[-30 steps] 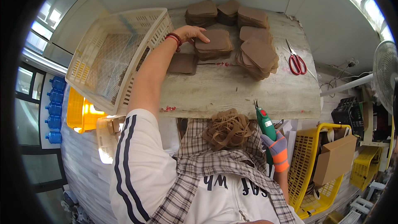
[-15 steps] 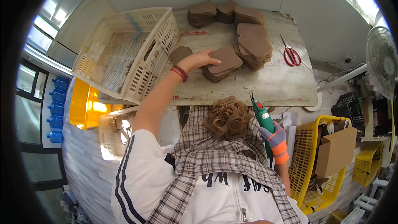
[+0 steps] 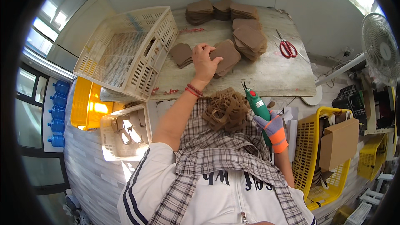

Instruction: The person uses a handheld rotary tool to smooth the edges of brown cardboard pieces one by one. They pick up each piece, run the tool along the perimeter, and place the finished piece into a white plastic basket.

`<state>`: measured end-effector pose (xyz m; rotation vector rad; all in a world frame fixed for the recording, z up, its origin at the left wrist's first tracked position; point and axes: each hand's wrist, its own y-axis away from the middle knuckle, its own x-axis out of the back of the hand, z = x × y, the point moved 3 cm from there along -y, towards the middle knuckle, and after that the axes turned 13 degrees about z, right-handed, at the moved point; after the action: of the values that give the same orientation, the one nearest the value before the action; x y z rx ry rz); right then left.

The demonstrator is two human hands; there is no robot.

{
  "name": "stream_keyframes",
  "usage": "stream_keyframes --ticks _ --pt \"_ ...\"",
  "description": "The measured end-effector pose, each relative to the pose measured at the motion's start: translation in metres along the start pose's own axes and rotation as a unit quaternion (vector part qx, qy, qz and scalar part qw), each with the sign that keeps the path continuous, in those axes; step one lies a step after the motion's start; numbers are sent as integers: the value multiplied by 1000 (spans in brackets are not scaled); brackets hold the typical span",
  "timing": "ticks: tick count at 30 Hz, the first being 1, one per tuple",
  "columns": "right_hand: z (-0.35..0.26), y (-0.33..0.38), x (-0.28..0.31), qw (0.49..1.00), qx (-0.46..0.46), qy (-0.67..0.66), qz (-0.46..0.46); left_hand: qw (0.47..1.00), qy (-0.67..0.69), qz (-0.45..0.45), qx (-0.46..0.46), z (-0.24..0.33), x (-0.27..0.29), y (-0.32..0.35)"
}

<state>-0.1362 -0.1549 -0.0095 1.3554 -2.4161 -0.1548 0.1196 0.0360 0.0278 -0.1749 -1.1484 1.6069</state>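
Note:
My bare left hand (image 3: 205, 63), with red bracelets at its wrist, is at the left edge of a stack of flat brown pieces (image 3: 228, 56) with rounded corners. Its thumb lies along the top piece and the fingers curl at the edge; how many pieces they pinch is hidden. A smaller brown stack (image 3: 181, 54) lies just left of this hand. In a purple and orange glove, my right hand (image 3: 272, 130) is closed round green electric scissors (image 3: 257, 105) with a red button, blades pointing away from me. A tangled heap of brown strips (image 3: 227, 109) rests on my plaid-covered lap.
More brown stacks (image 3: 249, 41) line the table's back and right. Red-handled scissors (image 3: 287, 49) lie right of them. A white slatted crate (image 3: 160, 48) stands at the table's left, a smaller white basket (image 3: 109, 141) below. At the right are a yellow basket (image 3: 304, 162) and a fan (image 3: 379, 46).
My left hand has drawn back slightly toward the stack's left edge, its fingers now more curled. The view has shifted a little. My right hand still holds the electric scissors over my lap.

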Motion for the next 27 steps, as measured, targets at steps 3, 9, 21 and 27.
stream_keyframes --ticks 3,9,21,27 --pt "-8 0 -5 999 -20 -40 -15 999 12 41 -3 0 4 4" --pt "-16 -2 -10 998 -19 -47 -24 976 126 90 154 -16 1 12" --pt "-16 -10 -18 1000 4 -25 -13 613 548 226 522 -30 23 19" --pt "-25 -8 -25 999 26 -38 -2 499 666 176 526 7 20 31"
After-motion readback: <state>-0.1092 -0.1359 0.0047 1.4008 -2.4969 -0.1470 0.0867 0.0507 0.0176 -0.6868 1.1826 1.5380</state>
